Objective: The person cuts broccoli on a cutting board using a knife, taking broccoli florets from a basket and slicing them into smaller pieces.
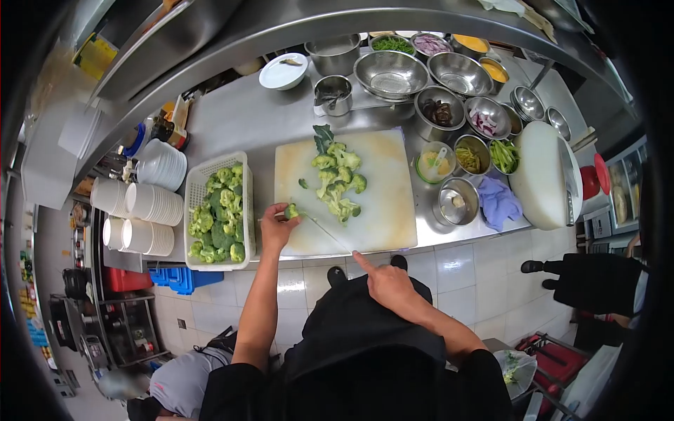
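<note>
A broccoli floret (291,210) sits at the near left edge of the cutting board (382,210), pinched in the left hand (277,228), while the right hand (386,281) grips a knife (326,231), with loose broccoli (338,182) mid-board beyond.

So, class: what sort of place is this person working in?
Most likely a restaurant kitchen. A stainless steel counter holds many metal bowls of prepared ingredients, stacks of white bowls sit ready, and broccoli lies on a large cutting board.
</note>
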A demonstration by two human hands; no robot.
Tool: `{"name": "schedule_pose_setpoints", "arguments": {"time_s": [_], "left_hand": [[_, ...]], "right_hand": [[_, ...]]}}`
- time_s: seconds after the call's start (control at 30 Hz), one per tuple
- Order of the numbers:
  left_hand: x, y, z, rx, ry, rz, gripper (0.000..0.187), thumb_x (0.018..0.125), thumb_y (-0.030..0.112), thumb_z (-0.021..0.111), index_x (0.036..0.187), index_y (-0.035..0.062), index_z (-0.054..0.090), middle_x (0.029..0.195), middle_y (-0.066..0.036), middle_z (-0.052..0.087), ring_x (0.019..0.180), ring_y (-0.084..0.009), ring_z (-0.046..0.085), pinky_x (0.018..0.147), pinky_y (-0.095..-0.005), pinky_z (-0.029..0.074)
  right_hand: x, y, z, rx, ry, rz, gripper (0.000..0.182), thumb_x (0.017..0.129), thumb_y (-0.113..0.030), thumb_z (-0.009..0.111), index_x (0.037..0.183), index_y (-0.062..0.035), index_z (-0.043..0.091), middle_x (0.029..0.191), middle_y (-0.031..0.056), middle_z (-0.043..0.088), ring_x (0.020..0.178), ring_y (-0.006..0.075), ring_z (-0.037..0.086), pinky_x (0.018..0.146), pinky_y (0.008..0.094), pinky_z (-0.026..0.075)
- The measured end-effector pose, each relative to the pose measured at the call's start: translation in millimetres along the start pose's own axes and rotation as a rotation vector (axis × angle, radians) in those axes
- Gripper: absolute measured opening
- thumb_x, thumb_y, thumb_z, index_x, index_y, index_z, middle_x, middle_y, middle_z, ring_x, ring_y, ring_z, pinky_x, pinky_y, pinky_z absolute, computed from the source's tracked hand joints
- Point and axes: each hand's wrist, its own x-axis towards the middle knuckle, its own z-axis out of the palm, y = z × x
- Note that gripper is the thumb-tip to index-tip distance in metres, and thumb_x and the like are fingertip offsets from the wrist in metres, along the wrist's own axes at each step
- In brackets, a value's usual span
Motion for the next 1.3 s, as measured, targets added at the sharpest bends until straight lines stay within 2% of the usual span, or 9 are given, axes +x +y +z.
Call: {"name": "schedule_pose_setpoints", "arguments": {"time_s": [0.07, 0.4, 0.5, 0.57, 0.6, 0.67, 0.7, 1.03, 1.3], "left_hand": [[-3, -3, 5, 0.02, 0.031, 0.09, 0.051, 0.068, 0.005, 0.088, 0.113, 0.0003, 0.063, 0.086, -0.006, 0.07, 0.072, -0.0126, 0.062, 0.066, -0.0265, 0.052], [-16, 4, 10, 0.155, 0.065, 0.108, 0.051, 0.066, 0.006, 0.089, 0.11, 0.0024, 0.064, 0.083, -0.008, 0.068, 0.066, -0.0135, 0.057, 0.063, -0.0284, 0.049], [-5, 2, 5, 0.191, 0.046, 0.09, 0.048, 0.07, 0.015, 0.089, 0.108, 0.002, 0.063, 0.083, -0.009, 0.067, 0.068, -0.014, 0.059, 0.063, -0.0291, 0.05], [4, -17, 4, 0.123, 0.074, 0.077, 0.045, 0.077, 0.033, 0.086, 0.1, 0.0023, 0.064, 0.077, -0.009, 0.067, 0.065, -0.0136, 0.061, 0.058, -0.0284, 0.049], [7, -15, 3, 0.124, 0.073, 0.078, 0.045, 0.077, 0.033, 0.086, 0.1, 0.0023, 0.064, 0.077, -0.009, 0.067, 0.065, -0.0136, 0.061, 0.058, -0.0284, 0.049], [12, -13, 3, 0.003, 0.028, -0.188, 0.051, 0.081, 0.05, 0.08, 0.092, 0.0032, 0.064, 0.068, -0.007, 0.065, 0.057, -0.0128, 0.061, 0.052, -0.0271, 0.046], [14, -15, 5, 0.029, 0.045, -0.164, 0.053, 0.081, 0.054, 0.079, 0.084, 0.0036, 0.063, 0.059, -0.005, 0.061, 0.049, -0.0118, 0.058, 0.046, -0.0262, 0.043], [17, -21, 13, 0.012, 0.092, -0.16, 0.054, 0.08, 0.054, 0.079, 0.079, 0.0036, 0.061, 0.057, -0.005, 0.059, 0.047, -0.0119, 0.056, 0.046, -0.0275, 0.044], [20, -18, 16, 0.169, 0.156, -0.11, 0.053, 0.079, 0.054, 0.079, 0.078, 0.0035, 0.064, 0.064, -0.009, 0.064, 0.062, -0.0182, 0.062, 0.059, -0.0333, 0.049]], "right_hand": [[2, -5, -1, -0.007, 0.014, -0.032, 0.067, 0.086, -0.009, 0.056, 0.151, -0.0182, 0.042, 0.068, 0.0209, 0.065, 0.063, 0.0404, 0.065, 0.063, 0.0516, 0.054], [9, 2, 15, -0.052, 0.06, -0.06, 0.07, 0.084, -0.006, 0.056, 0.152, -0.0182, 0.041, 0.066, 0.0207, 0.063, 0.059, 0.0379, 0.063, 0.06, 0.0505, 0.053], [12, 12, 18, -0.138, 0.073, -0.039, 0.072, 0.084, -0.006, 0.056, 0.153, -0.0184, 0.039, 0.066, 0.0206, 0.063, 0.059, 0.0379, 0.064, 0.059, 0.05, 0.053], [10, 16, 20, -0.125, 0.025, -0.023, 0.073, 0.085, -0.007, 0.057, 0.154, -0.0197, 0.037, 0.066, 0.0203, 0.064, 0.059, 0.0389, 0.064, 0.059, 0.0504, 0.054], [9, 15, 19, -0.124, 0.026, -0.023, 0.073, 0.085, -0.007, 0.057, 0.154, -0.0197, 0.037, 0.066, 0.0203, 0.064, 0.059, 0.0389, 0.064, 0.059, 0.0504, 0.054], [3, 13, 16, -0.037, 0.062, 0.014, 0.073, 0.085, -0.007, 0.058, 0.154, -0.0208, 0.036, 0.066, 0.0196, 0.064, 0.059, 0.0401, 0.063, 0.06, 0.0517, 0.055], [1, 12, 14, -0.025, 0.043, 0.012, 0.072, 0.086, -0.006, 0.058, 0.153, -0.0215, 0.036, 0.068, 0.0198, 0.065, 0.06, 0.0405, 0.064, 0.061, 0.0527, 0.055], [3, 3, 15, 0.064, 0.03, -0.016, 0.072, 0.087, -0.008, 0.058, 0.154, -0.0235, 0.035, 0.073, 0.0198, 0.065, 0.068, 0.041, 0.065, 0.065, 0.0525, 0.055], [11, -9, 9, -0.036, -0.008, 0.004, 0.069, 0.088, -0.009, 0.057, 0.153, -0.0194, 0.037, 0.074, 0.0218, 0.065, 0.064, 0.0399, 0.065, 0.063, 0.0526, 0.054]]}}
